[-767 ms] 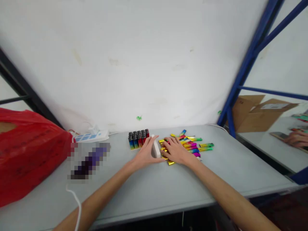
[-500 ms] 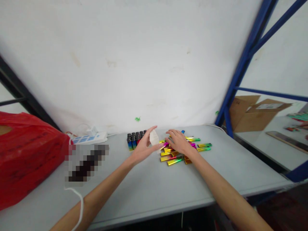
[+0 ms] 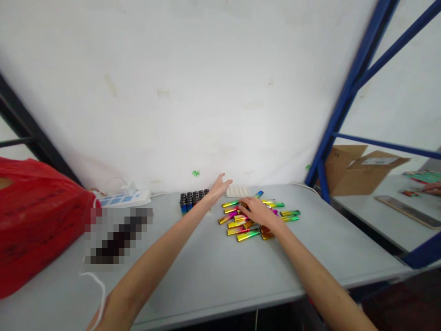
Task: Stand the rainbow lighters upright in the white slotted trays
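Observation:
A heap of shiny rainbow-coloured lighters (image 3: 241, 223) lies on the grey table (image 3: 213, 271). My right hand (image 3: 257, 212) rests on the heap with its fingers curled over the lighters. Stretched toward the wall, my left hand (image 3: 219, 186) is open, its fingertips beside a white tray (image 3: 238, 191) that lies flat at the table's back edge. A block of upright lighters with dark caps (image 3: 193, 201) stands just left of my left wrist.
A red plastic bag (image 3: 37, 216) fills the left of the table, with a white power strip (image 3: 124, 198) and its cord behind it. A blue rack post (image 3: 344, 101) rises at the right. Beyond it are cardboard boxes (image 3: 358, 168) and another person's hand (image 3: 433, 187).
My left hand lifted the white tray from beside the heap, carried it back and let it go flat near the wall. My right hand stayed on the lighters, which are spread out more.

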Available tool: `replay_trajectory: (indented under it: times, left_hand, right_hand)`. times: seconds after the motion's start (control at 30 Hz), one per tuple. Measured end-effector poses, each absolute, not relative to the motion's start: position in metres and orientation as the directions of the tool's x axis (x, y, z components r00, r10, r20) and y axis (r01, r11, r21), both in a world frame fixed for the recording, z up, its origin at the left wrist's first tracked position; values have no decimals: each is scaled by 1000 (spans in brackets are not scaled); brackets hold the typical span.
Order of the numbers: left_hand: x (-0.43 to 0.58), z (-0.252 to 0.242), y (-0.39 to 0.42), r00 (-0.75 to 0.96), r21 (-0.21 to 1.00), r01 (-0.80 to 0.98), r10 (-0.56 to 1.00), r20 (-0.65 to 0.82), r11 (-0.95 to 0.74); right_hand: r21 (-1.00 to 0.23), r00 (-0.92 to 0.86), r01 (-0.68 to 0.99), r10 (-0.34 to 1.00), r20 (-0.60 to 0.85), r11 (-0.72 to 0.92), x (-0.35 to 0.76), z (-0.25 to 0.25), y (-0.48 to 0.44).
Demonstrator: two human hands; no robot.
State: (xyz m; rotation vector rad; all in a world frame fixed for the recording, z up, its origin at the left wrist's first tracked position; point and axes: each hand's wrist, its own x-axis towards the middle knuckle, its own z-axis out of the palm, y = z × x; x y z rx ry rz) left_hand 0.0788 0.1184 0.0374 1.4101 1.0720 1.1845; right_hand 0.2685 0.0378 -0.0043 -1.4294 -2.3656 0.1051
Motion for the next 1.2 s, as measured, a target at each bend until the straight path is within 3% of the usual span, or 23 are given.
replay_trajectory:
  times: [0.13,0.23,0.3,0.43,0.53,0.63,0.77,0.93,1.07,1.2]
  left_hand:
    - [35,55,82,163,940,204,957,242,-272]
    - [-15,58,41,252,648,493,808,532,-580]
    - [-50,48,19,178,544,611,770,613,-575]
    - [-105,9,4,-7,606,689,832,554,-398]
    - [-124,-18,3,15,574,760,892,452,-304]
    - [-126,-33,0,60,573,769,924,377,-284]
    - [-114,-43,-2,116,643,671,909,400,-368]
    - [-82,-49,7,166,712,560,899,406,-424]
    - [-55,-44,12,200,728,531,899,390,-434]
    - [-32,-33,16,231,731,499,885,405,-465]
  right_hand:
    - [-275,-417,818,850,323,505,263,-3,34]
    - [-329,-425,771,825,372,545,246,4,29]
    - [-335,-466,723,784,410,604,223,14,29]
    - [-235,-571,683,706,418,691,161,38,43]
    - [-121,-598,731,716,360,672,118,50,62]
    - [-90,-615,758,754,230,646,90,53,69]
    - [-109,-431,880,873,227,462,71,54,47]
    - [-234,-195,945,968,159,229,69,66,20]
    - [-299,-136,941,986,95,159,93,71,21]
    - [-257,-73,961,992,105,98,127,69,22]
